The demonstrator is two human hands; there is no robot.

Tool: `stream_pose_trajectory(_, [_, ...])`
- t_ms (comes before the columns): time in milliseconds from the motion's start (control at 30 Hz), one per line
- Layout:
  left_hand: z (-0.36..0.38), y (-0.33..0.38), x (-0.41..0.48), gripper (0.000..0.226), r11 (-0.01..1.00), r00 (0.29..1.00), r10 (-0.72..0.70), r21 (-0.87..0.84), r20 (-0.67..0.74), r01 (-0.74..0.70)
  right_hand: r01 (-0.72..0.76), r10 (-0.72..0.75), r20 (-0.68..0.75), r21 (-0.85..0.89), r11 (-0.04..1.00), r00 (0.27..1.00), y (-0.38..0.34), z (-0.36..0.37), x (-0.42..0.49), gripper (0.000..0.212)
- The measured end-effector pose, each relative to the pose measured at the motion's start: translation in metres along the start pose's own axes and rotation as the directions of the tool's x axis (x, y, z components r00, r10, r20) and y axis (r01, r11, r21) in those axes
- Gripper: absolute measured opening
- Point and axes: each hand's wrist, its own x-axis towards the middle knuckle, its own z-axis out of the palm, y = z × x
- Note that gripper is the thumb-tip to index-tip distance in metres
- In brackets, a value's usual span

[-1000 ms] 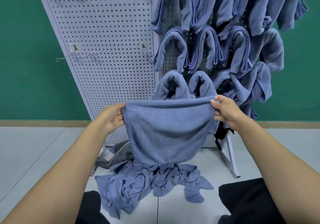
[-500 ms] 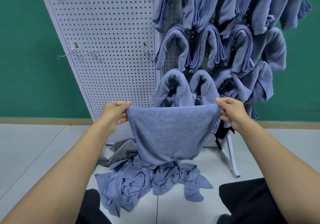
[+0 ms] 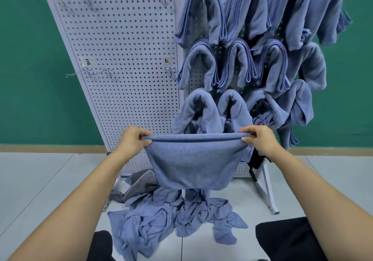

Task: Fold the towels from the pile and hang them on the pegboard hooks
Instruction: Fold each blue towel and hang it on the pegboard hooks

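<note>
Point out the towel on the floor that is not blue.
The grey ribbed towel at the left edge of the pile; every other towel there is blue.

Pale floor [image 3: 40,180] under crumpled blue towel pile [image 3: 153,220]

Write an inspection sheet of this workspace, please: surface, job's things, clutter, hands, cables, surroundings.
Surface: pale tiled floor, seams visible.
Job's things: towel held stretched before the pegboard; pile of crumpled blue towels on the floor below; hung towels cover much of the right panel; hooks on the left panel bare.
Clutter: grey striped cloth beside the pile; black strap at the stand's right leg.
Hands: left hand and right hand each pinch a top corner of the towel.
Cables: nothing seen.
Surroundings: green wall, beige skirting.
</note>
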Motion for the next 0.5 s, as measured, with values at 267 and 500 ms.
stream_pose_trajectory(267, [-0.018, -0.01, 0.001, 0.017, 0.858, 0.979, -0.162, -0.473, 0.121, 0.2, 0.003, 0.071, -0.162, 0.415, 0.91, 0.984, -0.005, -0.011, 0.0, 0.014])
stream_pose_trajectory(500, [-0.016, -0.017, 0.008, 0.012, 0.407, 0.805, -0.447, -0.712, 0.391, 0.572, -0.35, 0.275, 0.227, 0.734, 0.582, 0.934, -0.016, 0.0, 0.003, 0.03])
